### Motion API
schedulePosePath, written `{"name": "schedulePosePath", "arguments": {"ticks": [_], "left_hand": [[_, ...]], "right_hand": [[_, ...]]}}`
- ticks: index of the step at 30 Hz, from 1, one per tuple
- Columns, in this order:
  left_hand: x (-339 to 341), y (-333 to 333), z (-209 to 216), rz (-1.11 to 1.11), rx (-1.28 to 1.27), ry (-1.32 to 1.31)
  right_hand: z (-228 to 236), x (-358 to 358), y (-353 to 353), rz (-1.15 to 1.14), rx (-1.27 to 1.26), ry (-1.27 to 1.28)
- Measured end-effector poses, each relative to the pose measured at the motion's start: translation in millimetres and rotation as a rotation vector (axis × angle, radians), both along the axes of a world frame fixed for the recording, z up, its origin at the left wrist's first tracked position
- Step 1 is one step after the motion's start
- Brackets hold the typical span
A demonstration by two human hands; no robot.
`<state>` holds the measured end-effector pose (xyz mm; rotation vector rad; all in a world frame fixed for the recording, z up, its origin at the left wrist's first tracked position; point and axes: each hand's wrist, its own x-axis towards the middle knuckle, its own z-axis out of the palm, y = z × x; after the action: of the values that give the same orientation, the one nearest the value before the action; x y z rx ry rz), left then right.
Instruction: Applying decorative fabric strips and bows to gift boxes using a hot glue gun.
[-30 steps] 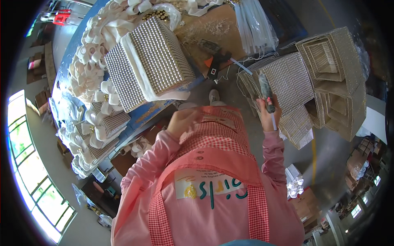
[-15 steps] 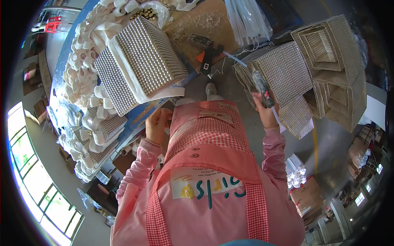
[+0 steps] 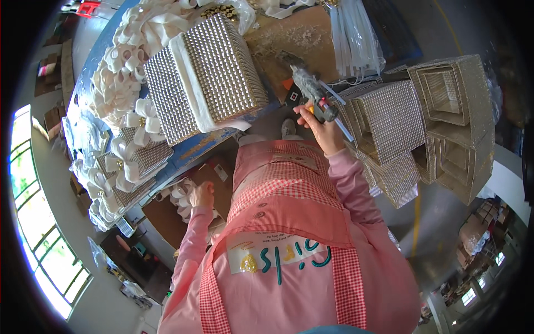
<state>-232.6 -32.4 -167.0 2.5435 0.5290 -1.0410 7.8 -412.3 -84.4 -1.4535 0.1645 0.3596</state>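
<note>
My right hand (image 3: 321, 129) is closed around a grey glue gun (image 3: 311, 89), held up in front of my pink apron with its nozzle toward the table. My left hand (image 3: 200, 196) reaches down below the table edge and touches white fabric bows (image 3: 181, 196) lying in a brown cardboard box (image 3: 167, 220). On the table in front of me stands a studded silver box with a white band (image 3: 203, 78). More white bows (image 3: 119, 72) are heaped to its left.
A stack of studded open boxes (image 3: 439, 111) stands to my right. Clear plastic sleeves (image 3: 353, 33) and a brown board (image 3: 295, 33) lie at the back of the blue table (image 3: 183, 153). Bright windows (image 3: 33, 222) are on the left.
My left hand dropped from chest height down to the bows under the table edge. My right hand swung the glue gun leftward, away from the stacked boxes toward the table.
</note>
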Motion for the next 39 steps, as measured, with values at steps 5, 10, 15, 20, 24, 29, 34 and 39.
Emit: {"name": "schedulePosePath", "arguments": {"ticks": [5, 10, 15, 20, 24, 29, 34, 39], "left_hand": [[90, -27, 28, 0.947, -0.543, -0.862], [141, -19, 21, 0.703, -0.769, -1.214], [165, -14, 80, 0.515, -0.278, -1.226], [220, 16, 155, 0.386, 0.112, -1.084], [253, 52, 136, 0.418, 0.040, -0.846], [290, 64, 101, 0.322, 0.175, -0.662], [295, 76, 90, 0.389, 0.207, -0.637], [222, 11, 138, 0.070, 0.169, -1.334]], "right_hand": [[-10, 24, 34, -0.027, 0.208, -0.169], [-16, 33, 70, -0.054, -0.048, -0.296], [3, 55, 95, -0.125, -0.057, -0.435], [80, 111, 119, -0.044, -0.008, -0.450], [99, 141, 146, 0.046, -0.362, -0.300], [0, 202, 147, 0.146, -0.188, -0.416], [1, 210, 159, 0.163, -0.232, -0.295], [44, 188, 129, 0.080, -0.044, -0.097]]}}
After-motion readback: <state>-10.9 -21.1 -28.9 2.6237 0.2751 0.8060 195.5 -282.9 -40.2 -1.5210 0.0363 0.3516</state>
